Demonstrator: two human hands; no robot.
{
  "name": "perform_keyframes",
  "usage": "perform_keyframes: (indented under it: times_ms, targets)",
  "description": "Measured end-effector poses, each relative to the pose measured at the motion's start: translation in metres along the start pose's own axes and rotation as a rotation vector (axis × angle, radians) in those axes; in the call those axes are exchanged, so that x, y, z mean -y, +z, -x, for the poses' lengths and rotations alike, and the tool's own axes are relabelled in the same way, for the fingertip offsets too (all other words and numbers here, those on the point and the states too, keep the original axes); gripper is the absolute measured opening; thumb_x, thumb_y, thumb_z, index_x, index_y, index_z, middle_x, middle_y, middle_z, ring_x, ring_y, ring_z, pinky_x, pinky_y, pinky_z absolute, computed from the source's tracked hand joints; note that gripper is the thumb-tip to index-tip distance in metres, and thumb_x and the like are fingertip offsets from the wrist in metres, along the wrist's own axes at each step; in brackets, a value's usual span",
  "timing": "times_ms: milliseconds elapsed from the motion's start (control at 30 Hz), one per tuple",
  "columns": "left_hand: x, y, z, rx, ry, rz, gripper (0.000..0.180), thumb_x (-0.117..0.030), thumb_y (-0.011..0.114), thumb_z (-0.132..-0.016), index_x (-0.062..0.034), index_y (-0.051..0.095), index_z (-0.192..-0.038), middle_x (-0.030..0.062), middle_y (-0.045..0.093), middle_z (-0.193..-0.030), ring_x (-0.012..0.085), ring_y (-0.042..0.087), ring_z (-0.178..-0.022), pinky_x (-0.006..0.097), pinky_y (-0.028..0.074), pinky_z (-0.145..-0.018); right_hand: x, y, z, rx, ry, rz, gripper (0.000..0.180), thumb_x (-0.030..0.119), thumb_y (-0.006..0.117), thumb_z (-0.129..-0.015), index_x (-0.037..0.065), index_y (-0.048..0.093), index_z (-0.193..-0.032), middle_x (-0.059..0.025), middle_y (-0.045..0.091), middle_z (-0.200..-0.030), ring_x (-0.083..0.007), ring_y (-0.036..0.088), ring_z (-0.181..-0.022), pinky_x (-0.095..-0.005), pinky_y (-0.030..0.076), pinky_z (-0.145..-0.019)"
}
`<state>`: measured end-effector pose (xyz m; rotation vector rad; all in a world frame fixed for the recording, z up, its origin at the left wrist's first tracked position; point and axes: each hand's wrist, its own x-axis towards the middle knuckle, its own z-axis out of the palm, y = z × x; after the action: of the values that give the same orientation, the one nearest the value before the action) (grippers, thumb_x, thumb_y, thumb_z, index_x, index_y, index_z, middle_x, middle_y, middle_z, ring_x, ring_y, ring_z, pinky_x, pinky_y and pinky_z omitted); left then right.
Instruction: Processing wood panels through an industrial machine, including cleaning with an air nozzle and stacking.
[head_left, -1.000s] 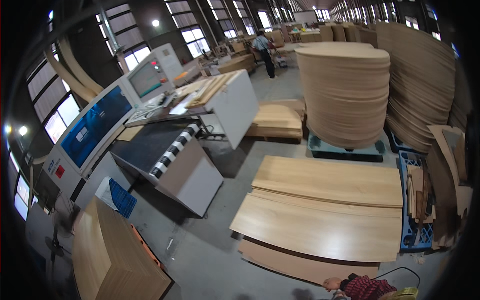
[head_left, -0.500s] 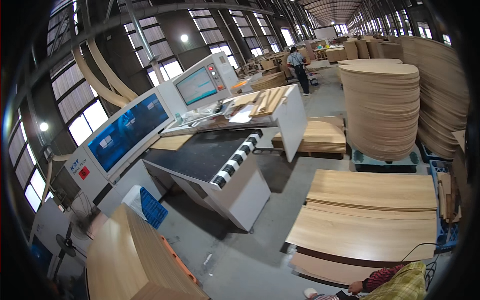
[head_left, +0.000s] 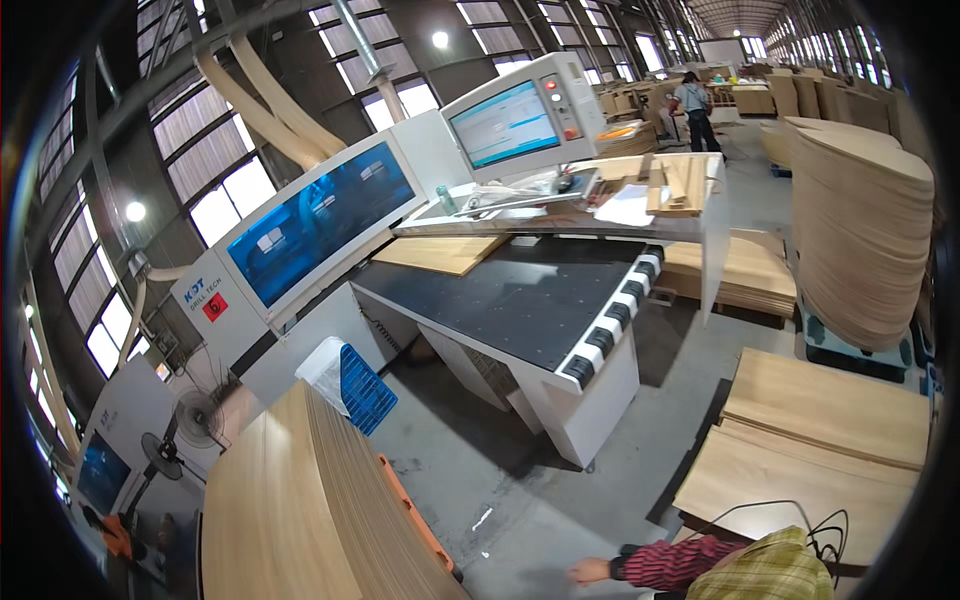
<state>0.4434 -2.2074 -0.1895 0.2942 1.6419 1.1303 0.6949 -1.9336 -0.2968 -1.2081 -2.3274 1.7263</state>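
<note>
My right hand (head_left: 590, 571) hangs low at the bottom of the view, its fingers small and blurred. A dark red patterned sleeve (head_left: 672, 566) covers that forearm, with a yellow-green checked cloth (head_left: 770, 570) higher up. Nothing can be made out in the hand. My left hand is out of the picture. To the right of the arm lie stacked wood-grain panels (head_left: 800, 490). Ahead stands a white machine with a black work table (head_left: 500, 300), edged in black and white stripes. A light wooden board (head_left: 440, 253) lies on the table at the machine's opening.
A tall stack of wood-grain panels (head_left: 270, 500) stands at lower left, beside a blue crate (head_left: 367, 390). A monitor (head_left: 505, 122) rises over a side desk with wood strips (head_left: 675, 185). Curved board stacks (head_left: 860, 230) fill the right. Another person (head_left: 695, 110) is farther back.
The view has swung left and come nearer to the machine, so its table appears larger and farther right. My right arm has come further into view, its hand now farther left.
</note>
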Motion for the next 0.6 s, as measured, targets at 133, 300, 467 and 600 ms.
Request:
perform_keyframes:
  times_ms: [133, 300, 467, 600]
  targets:
    - [0.011, -0.048, -0.051, -0.025, -0.284, 0.233, 0.024, -0.024, 0.042, -0.089, -0.0019, 0.051, -0.087, 0.0089, 0.052, -0.079, 0.0207, 0.051, -0.069, 0.036, 0.047, -0.061, 0.128, -0.042, -0.047, -0.088, -0.210, 0.031, 0.027, 0.029, 0.042, -0.086, 0.007, 0.058, -0.090, -0.0102, 0.063, -0.080, -0.0208, 0.061, -0.074, -0.0348, 0.047, -0.063]
    - [-0.046, -0.059, -0.141, -0.037, -0.326, 0.213, 0.024, -0.024, 0.042, -0.089, -0.0024, 0.051, -0.086, 0.0084, 0.051, -0.078, 0.0199, 0.050, -0.068, 0.036, 0.046, -0.061, 0.094, -0.013, -0.141, -0.096, -0.189, 0.073, 0.029, 0.029, 0.042, -0.084, 0.008, 0.062, -0.078, -0.0122, 0.061, -0.067, -0.0253, 0.058, -0.059, -0.0376, 0.047, -0.057]
    - [-0.132, -0.081, -0.264, 0.008, -0.248, 0.114, 0.024, -0.025, 0.042, -0.089, -0.0029, 0.051, -0.085, 0.0079, 0.050, -0.076, 0.0192, 0.048, -0.066, 0.035, 0.045, -0.060, -0.009, 0.014, -0.194, -0.069, -0.220, 0.173, 0.031, 0.031, 0.042, -0.084, 0.008, 0.062, -0.080, -0.0154, 0.062, -0.072, -0.0268, 0.058, -0.062, -0.0376, 0.047, -0.058]
    - [-0.187, -0.118, -0.399, 0.025, -0.029, -0.083, 0.024, -0.025, 0.042, -0.089, -0.0034, 0.051, -0.084, 0.0075, 0.049, -0.076, 0.0185, 0.047, -0.066, 0.035, 0.045, -0.060, 0.037, -0.050, -0.240, 0.054, 0.071, 0.076, 0.028, 0.030, 0.045, -0.084, 0.008, 0.063, -0.083, -0.0174, 0.061, -0.077, -0.0281, 0.058, -0.069, -0.0370, 0.047, -0.061]
